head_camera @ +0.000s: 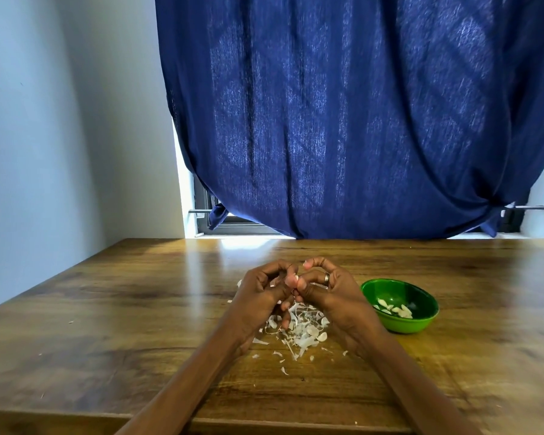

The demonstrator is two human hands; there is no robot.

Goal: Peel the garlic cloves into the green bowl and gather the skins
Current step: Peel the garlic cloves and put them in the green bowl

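My left hand point(261, 290) and my right hand point(330, 290) meet above the middle of the wooden table point(107, 324), fingers curled, pinching a small garlic clove point(295, 279) between their tips. The clove is mostly hidden by the fingers. Right under the hands lies a loose pile of white garlic skins point(299, 331), with a few unpeeled cloves among them. A green bowl point(421, 321) stands just to the right of my right hand and holds several peeled cloves point(393, 309).
Small skin scraps point(285, 370) are scattered toward the table's front edge. A dark blue curtain point(358, 120) hangs over a window behind the table's far edge. A pale wall runs along the left side.
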